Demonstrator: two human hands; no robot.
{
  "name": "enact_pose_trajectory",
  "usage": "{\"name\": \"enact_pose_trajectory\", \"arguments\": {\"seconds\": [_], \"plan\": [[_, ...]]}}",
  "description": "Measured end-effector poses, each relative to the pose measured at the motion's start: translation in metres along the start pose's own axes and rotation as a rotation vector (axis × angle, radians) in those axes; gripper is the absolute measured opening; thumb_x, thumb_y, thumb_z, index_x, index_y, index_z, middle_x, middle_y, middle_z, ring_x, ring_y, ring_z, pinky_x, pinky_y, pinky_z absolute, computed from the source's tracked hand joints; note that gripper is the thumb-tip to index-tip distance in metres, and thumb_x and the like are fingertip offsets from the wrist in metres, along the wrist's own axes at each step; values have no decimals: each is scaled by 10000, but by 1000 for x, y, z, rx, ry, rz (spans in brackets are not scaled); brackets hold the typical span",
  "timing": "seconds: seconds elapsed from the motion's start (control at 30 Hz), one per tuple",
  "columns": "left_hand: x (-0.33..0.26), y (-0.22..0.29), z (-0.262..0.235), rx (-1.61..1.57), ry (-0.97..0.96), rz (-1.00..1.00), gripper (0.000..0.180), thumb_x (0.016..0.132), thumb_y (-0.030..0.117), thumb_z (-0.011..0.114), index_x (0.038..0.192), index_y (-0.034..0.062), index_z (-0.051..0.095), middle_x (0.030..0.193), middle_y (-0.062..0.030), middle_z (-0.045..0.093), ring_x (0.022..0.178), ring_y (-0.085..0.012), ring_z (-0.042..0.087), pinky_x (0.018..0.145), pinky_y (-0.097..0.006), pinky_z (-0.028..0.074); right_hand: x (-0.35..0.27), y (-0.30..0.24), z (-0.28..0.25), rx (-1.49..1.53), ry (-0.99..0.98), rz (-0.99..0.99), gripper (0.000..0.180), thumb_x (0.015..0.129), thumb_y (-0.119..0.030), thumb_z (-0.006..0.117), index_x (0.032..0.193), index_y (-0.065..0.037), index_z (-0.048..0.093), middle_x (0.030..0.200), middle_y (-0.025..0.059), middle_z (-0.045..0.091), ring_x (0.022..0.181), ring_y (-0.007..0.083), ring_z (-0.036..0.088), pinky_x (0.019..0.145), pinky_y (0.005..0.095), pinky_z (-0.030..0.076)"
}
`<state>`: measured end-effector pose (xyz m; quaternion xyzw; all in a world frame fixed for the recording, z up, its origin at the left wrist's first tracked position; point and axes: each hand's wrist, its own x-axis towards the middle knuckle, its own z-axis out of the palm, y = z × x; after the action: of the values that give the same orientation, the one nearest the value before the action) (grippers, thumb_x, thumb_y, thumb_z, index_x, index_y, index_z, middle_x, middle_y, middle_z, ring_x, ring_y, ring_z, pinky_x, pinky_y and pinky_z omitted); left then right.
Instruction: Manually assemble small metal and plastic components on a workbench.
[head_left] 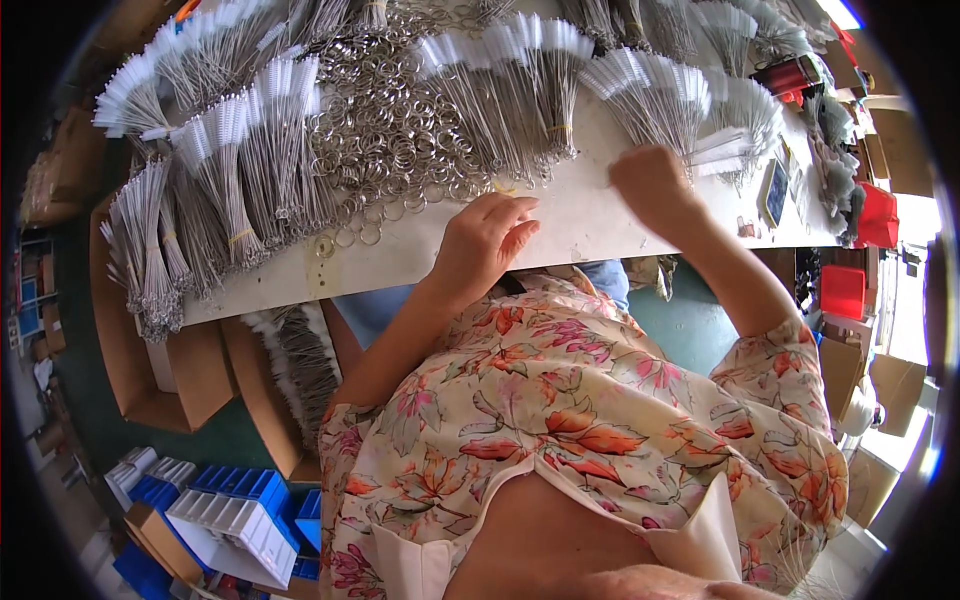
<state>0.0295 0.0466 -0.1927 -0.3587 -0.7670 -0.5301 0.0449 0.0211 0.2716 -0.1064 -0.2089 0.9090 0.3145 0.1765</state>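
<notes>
My left hand (484, 245) is over the front edge of the white table, its fingers curled toward the thumb; anything in them is too small or hidden to make out. Farther right, my right hand (655, 188) is closed like a fist above the tabletop, its grip hidden. Just beyond it fans a bundle of wire brushes (655, 88) with white bristle heads. A few loose brushes (722, 152) lie sideways close to its right; whether they touch it I cannot tell. Beyond my left hand spreads a heap of metal rings (385, 130), beside another group of brushes (515, 90).
More brush bundles (235, 170) crowd the table's left side. A phone (775, 193) lies near the right end. Red bins (843, 291) and cardboard boxes stand at the right. An open carton (185, 385) and blue and white bins (235, 515) are on the lower left.
</notes>
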Motion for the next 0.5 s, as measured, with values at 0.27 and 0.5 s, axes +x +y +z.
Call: {"name": "enact_pose_trajectory", "arguments": {"seconds": [0.27, 0.5], "plan": [[-2, 12, -12, -25, 147, 64, 232, 713, 101, 699, 900, 38, 577, 801, -87, 594, 684, -237, 598, 563, -309, 476, 6, -46, -17, 1583, -7, -228, 184, 879, -202, 545, 866, -25, 590, 677, 15, 587, 580, 75, 521, 525, 225, 414], [41, 25, -37, 88, -67, 349, 224, 704, 149, 708, 861, 51, 583, 789, -70, 590, 630, -233, 583, 558, -310, 479, -11, -15, -16, 2107, -435, -321, 224, 893, -245, 534, 837, -38, 597, 681, -22, 516, 570, 51, 426, 505, 194, 350]]}}
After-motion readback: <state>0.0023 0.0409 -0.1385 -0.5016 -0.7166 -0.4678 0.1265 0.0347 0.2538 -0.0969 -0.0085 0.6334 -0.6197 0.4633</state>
